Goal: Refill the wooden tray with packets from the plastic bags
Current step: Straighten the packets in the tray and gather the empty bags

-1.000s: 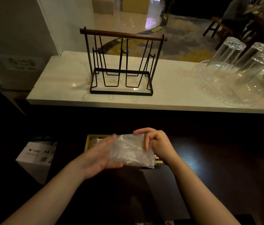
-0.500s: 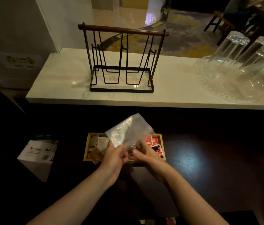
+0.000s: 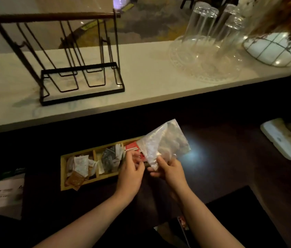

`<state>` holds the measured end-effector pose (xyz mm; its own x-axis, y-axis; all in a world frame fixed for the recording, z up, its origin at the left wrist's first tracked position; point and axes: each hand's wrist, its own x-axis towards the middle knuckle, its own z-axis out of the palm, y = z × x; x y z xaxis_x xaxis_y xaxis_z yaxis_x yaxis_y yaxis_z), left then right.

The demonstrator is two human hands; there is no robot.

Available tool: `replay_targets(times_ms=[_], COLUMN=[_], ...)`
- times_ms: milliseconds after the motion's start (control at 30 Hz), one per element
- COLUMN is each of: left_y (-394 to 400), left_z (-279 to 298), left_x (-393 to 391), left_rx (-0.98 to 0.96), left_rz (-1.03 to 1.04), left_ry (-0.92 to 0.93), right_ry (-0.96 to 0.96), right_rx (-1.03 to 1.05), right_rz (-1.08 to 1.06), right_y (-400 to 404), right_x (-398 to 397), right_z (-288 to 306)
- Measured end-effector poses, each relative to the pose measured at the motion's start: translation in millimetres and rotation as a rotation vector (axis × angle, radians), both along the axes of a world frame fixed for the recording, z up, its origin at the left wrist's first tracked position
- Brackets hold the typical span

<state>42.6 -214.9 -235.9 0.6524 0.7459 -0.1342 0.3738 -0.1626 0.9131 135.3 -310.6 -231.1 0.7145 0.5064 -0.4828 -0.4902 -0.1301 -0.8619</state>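
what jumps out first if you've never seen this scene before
The crinkled clear plastic bag catches the light at centre, pinched at its lower end by the right hand, with the left hand beside it. Just behind them lies the long wooden compartment tray of mixed packets on the dark table. Up on the pale counter stand a black wire rack and upturned clear glasses.

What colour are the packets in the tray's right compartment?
Red packets, with some white, seen in the head view, partly behind the plastic bag.

Both hands [image 3: 151,171] pinch bag [image 3: 164,142] — over tray [image 3: 62,173]
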Motion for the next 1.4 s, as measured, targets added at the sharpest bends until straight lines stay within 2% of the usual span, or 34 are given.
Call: replay_targets(times_ms=[100,233,367,500,667,800,933,1067,1200,1400], left_y=[-10.0,-27.7,-49.9,-69.5,-88.2,-98.1,-109.4,-118.3,-130.2,-135.3], left_z=[-11.2,-32.5,-58.5,-81.2,-107.2,-123.2,-132.9,-134.1,-139.4,-147.9], left_x=[11.6,29.0,42.7,58.5,72.9,79.6,90.6,100.9,114.7,120.8], left_rx=[0.199,0.425,0.571,0.626,0.786,0.954,1.012,1.044,1.058,1.093], left_rz=[-0.147,-0.451,-0.704,-0.909,-1.061,-1.082,-1.056,-1.03,-1.0,-0.975], left_ry=[0.056,0.154,0.237,0.283,0.337,0.425,0.432,0.424,0.394,0.317], right_ry=[0.05,0.104,0.141,0.176,0.149,0.2,0.413,0.651,0.793,0.873], right_rx=[-0.062,-0.178,-0.267,-0.283,-0.25,-0.284,-0.281,-0.258,-0.238,-0.239], right_rz=[-0.091,-0.194,-0.3,-0.394,-0.501,-0.736,-0.888,-0.897,-0.911,-0.93], right_y=[-26.5,-66.5,-103.1,-133.1,-167.3,-204.2,-229.7,-239.1,-249.3,-266.1], right_x=[7.0,9.4,7.3,5.5,-1.8,-25.9,-38.9,-26.1,-5.1,4.5], right_z=[-13.8,-40.2,-68.0,-86.8,-109.4,-145.0,-190.2,-235.3,-283.5,-334.2])
